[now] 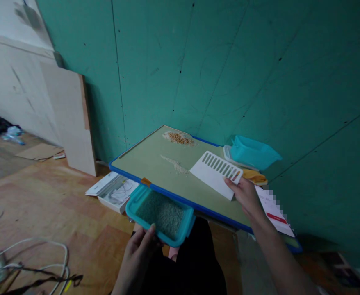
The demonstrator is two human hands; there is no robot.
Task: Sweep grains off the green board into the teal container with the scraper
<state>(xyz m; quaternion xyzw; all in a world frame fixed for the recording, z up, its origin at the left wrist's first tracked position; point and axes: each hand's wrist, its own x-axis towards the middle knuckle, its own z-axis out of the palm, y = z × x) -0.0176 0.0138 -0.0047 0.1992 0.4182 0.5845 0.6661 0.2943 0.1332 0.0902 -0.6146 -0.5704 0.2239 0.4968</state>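
Observation:
My left hand (141, 242) grips the near rim of a teal plastic container (188, 223), holding it just under the table's blue front edge. Pale grains (163, 215) cover the container's bottom. In my right hand (243, 190) is a white slotted scraper (212, 178), its slots toward the back and its straight edge down at the tabletop (155, 164). Left of the scraper lies a thin streak of pale grains (178, 167). Farther back sits a heap of tan beans (180, 138) with pale grains around it.
A second teal container (254, 152) rests tilted on a white lid at the table's right back, beside an orange cloth (254, 177) and a paper sheet (274, 211). A green wall (213, 61) stands behind. On the floor are an open white box (115, 194) and cables (64, 254).

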